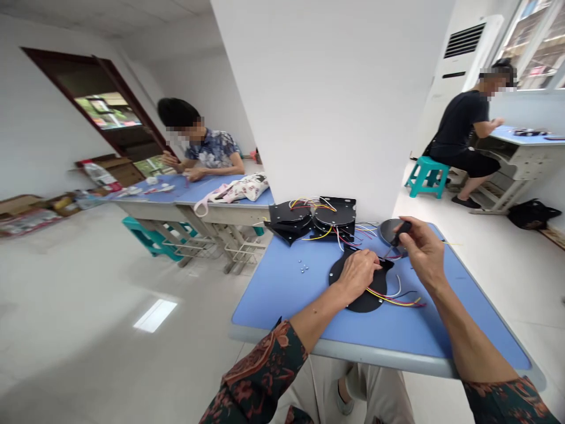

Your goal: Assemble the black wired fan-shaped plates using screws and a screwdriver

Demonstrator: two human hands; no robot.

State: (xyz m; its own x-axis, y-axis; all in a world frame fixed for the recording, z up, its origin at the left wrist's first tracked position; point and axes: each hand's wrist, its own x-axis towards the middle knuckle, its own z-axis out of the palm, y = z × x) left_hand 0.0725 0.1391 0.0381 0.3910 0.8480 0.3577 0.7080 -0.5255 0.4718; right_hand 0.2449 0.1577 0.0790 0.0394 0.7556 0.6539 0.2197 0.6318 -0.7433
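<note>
A black rounded plate (368,301) with red, yellow, white and black wires lies on the blue table. My left hand (359,271) rests across it, fingers bent and closed at its raised far edge. My right hand (421,250) grips the black handle of a screwdriver (401,232). Its thin shaft slants down to that raised edge, just beside my left fingertips. Whether the tip sits in a screw is too small to tell. Several small screws (303,269) lie loose left of the plate.
Similar black plates with wires (333,215) are stacked at the table's (282,294) back left. A round grey disc (389,229) lies behind my right hand. A white pillar (335,106) stands directly behind. Two other people sit at separate tables, left and right.
</note>
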